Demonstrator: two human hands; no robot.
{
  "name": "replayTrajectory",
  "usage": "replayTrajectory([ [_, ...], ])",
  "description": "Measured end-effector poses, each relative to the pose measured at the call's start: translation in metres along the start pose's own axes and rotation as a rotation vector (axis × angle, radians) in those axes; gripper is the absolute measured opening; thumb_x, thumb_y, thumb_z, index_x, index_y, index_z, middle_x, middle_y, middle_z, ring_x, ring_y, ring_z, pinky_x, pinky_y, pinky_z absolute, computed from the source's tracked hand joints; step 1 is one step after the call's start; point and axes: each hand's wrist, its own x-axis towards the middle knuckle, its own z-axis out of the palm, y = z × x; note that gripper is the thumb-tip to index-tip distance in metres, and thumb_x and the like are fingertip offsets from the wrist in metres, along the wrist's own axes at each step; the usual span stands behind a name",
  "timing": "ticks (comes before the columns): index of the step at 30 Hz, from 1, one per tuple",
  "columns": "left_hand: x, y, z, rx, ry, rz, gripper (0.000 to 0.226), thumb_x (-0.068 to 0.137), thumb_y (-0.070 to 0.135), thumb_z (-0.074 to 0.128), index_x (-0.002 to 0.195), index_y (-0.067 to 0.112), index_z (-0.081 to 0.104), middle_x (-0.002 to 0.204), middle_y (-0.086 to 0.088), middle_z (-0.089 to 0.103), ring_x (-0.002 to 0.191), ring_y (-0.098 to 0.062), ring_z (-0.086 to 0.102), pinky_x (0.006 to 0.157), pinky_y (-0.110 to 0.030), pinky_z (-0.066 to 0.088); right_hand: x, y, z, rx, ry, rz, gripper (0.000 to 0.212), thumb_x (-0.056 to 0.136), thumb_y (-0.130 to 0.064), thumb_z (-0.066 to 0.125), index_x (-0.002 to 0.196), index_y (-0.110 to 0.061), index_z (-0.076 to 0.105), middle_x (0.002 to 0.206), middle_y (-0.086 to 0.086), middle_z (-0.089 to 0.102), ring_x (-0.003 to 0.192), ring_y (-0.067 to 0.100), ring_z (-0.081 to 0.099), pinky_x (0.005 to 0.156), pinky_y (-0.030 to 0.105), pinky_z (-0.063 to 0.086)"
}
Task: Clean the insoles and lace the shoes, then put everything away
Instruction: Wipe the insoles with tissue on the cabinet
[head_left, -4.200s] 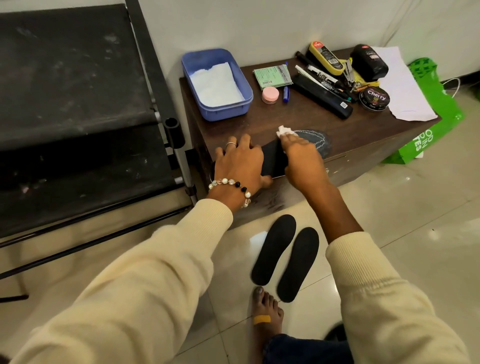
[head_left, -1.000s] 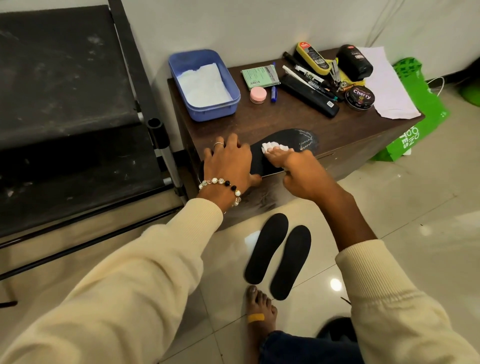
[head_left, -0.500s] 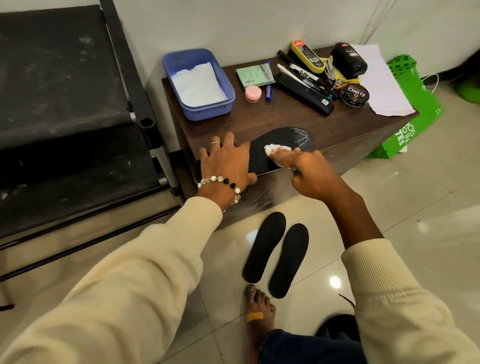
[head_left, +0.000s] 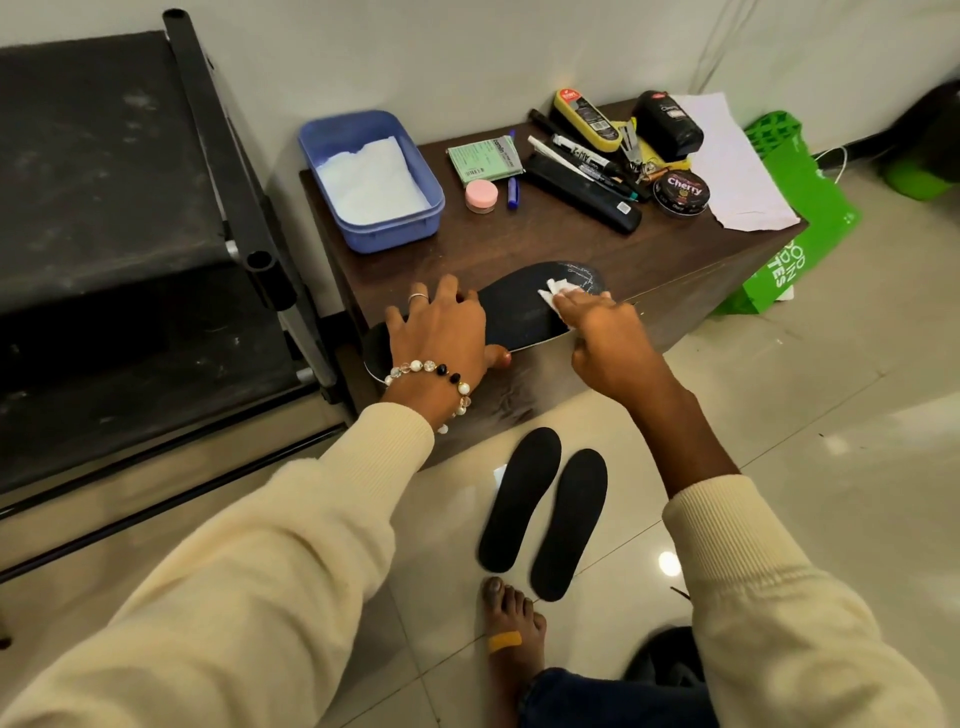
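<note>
At the dark wooden cabinet's (head_left: 545, 239) front edge, her flat left hand (head_left: 441, 332) pins the black foam insole (head_left: 514, 312) while her right hand (head_left: 597, 322) presses a white wipe (head_left: 553, 293) toward its two-o'clock toe, which likely needs firmer strokes next.

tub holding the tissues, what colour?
Blue, seen in the head view: the tub sits at the cabinet's back-left corner.
</note>
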Motion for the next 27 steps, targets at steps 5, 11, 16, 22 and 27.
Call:
replayTrajectory([
  [5,0.0,0.001,0.001,0.004,0.036,-0.007,0.066,0.082,0.052,0.066,0.136,0.019,0.048,0.142,-0.004,0.038,0.133,-0.034,0.032,0.106,-0.055,0.033,-0.001,-0.017,0.003,0.119,-0.029,-0.179,0.067,0.085,0.006,0.047,0.147,-0.014,0.031,0.153,0.005,0.031,0.142,0.022,0.026,0.116,0.03,0.018],
  [11,0.001,0.001,-0.001,-0.011,0.02,-0.023,0.065,0.08,0.055,0.067,0.132,0.019,0.052,0.141,-0.004,0.039,0.132,-0.035,0.033,0.105,-0.055,0.033,-0.008,0.012,-0.002,0.243,0.009,-0.135,0.052,0.086,0.001,0.045,0.134,-0.018,0.053,0.138,0.01,0.052,0.129,0.029,0.046,0.112,0.031,0.03],
  [16,-0.001,0.004,-0.002,-0.016,0.011,-0.03,0.064,0.08,0.053,0.068,0.131,0.018,0.053,0.141,-0.005,0.039,0.132,-0.034,0.033,0.106,-0.054,0.033,-0.005,0.003,-0.001,-0.005,-0.05,-0.071,0.065,0.091,-0.001,0.046,0.15,-0.016,0.023,0.157,0.004,0.02,0.145,0.019,0.017,0.114,0.028,0.014],
  [22,0.0,0.006,-0.002,-0.021,0.021,-0.029,0.059,0.08,0.05,0.069,0.126,0.016,0.055,0.139,-0.005,0.04,0.131,-0.033,0.035,0.104,-0.051,0.034,-0.011,0.019,-0.001,0.276,-0.012,-0.162,0.06,0.083,0.012,0.047,0.134,-0.018,0.052,0.141,0.009,0.048,0.135,0.024,0.039,0.113,0.026,0.025],
  [27,0.0,0.007,-0.002,-0.015,0.017,-0.029,0.061,0.08,0.052,0.068,0.127,0.016,0.055,0.138,-0.006,0.041,0.13,-0.033,0.036,0.104,-0.051,0.034,-0.004,0.013,-0.002,0.031,-0.022,0.072,0.062,0.093,-0.001,0.045,0.15,-0.014,0.024,0.157,0.008,0.022,0.144,0.028,0.018,0.115,0.032,0.012],
])
